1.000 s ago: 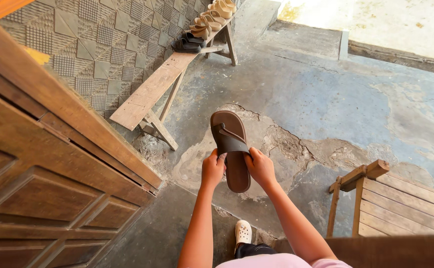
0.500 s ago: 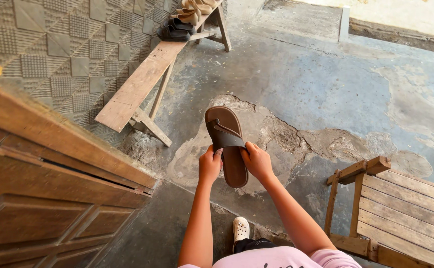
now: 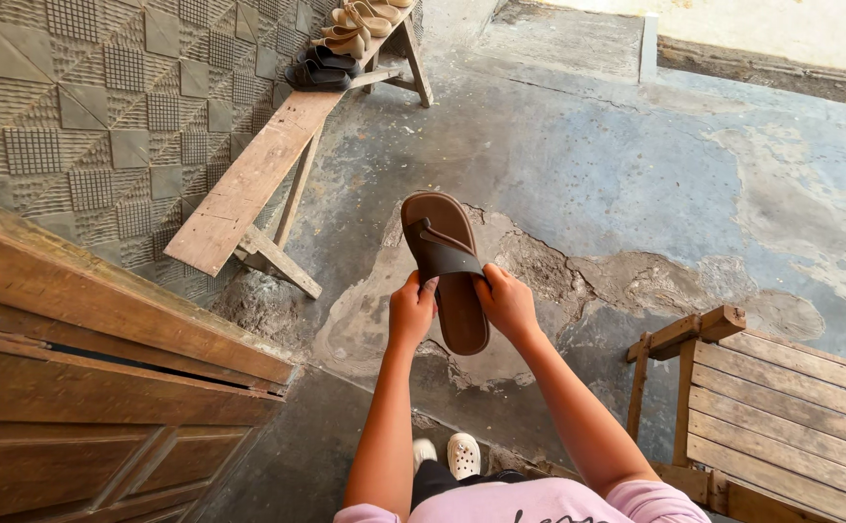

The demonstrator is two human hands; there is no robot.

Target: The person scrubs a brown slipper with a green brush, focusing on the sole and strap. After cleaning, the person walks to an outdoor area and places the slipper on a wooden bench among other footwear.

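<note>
- Left hand [image 3: 411, 310] closed on the left edge of a brown sandal [image 3: 447, 266], thumb on top by the strap.
- Right hand [image 3: 506, 302] closed on the right edge of the same sandal, fingers curled under it.
- Sandal held up in the air between both hands, toe end pointing away, heel end near the body, well above the floor.
- Down below, a cracked grey concrete floor [image 3: 587, 174] with a rough broken patch right under the sandal.
- Near the bottom, a white shoe [image 3: 462, 453] on a foot.
- To the right, a wooden slat bench [image 3: 781, 387], just beside the right arm.
- To the left, a long wooden worktop [image 3: 248, 189] along a patterned wall [image 3: 74, 107].
- At the far end of that worktop, more sandals [image 3: 340, 44], some tan and some dark.
- In the near left corner, a brown wooden door [image 3: 84, 426].
</note>
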